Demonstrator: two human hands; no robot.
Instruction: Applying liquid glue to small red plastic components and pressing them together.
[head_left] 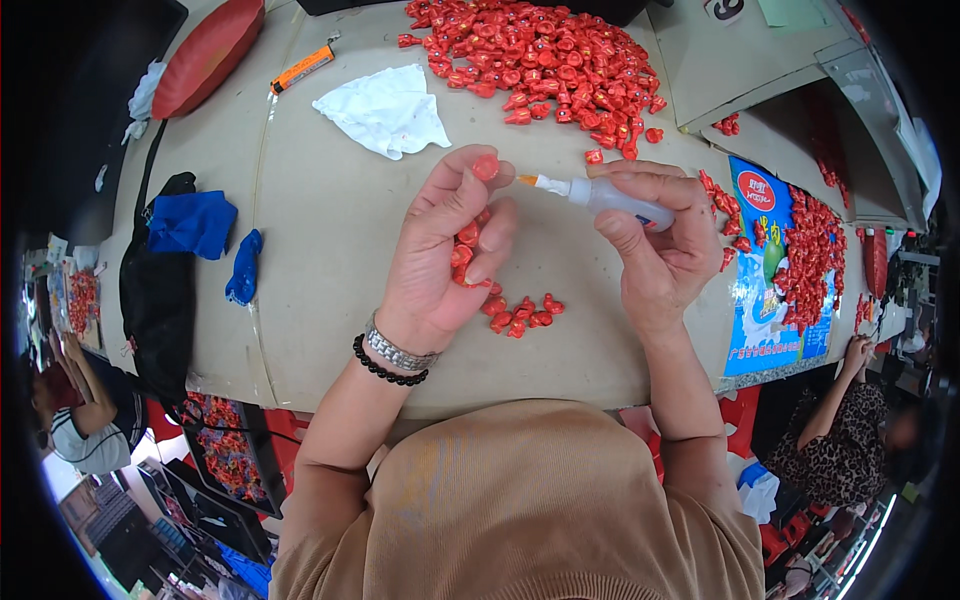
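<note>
My left hand (452, 225) is raised above the table, pinching a small round red plastic piece (485, 167) between thumb and fingertips. Several more red pieces (466, 245) rest in its palm under the curled fingers. In my right hand (662, 235) is a small translucent squeeze bottle (632, 205), held on its side. Its orange-tipped nozzle (527, 180) points left, a short gap from the pinched piece. On the table just below the hands lies a little group of red pieces (522, 314).
A large heap of red pieces (550, 60) covers the far middle. A white cloth (385, 110), orange tube (302, 69), red tray (210, 55) and blue cloth (192, 222) lie leftward. More pieces (810, 260) sit on a blue printed sheet (745, 345) at right, near a grey metal stand (740, 60). Other people work both sides.
</note>
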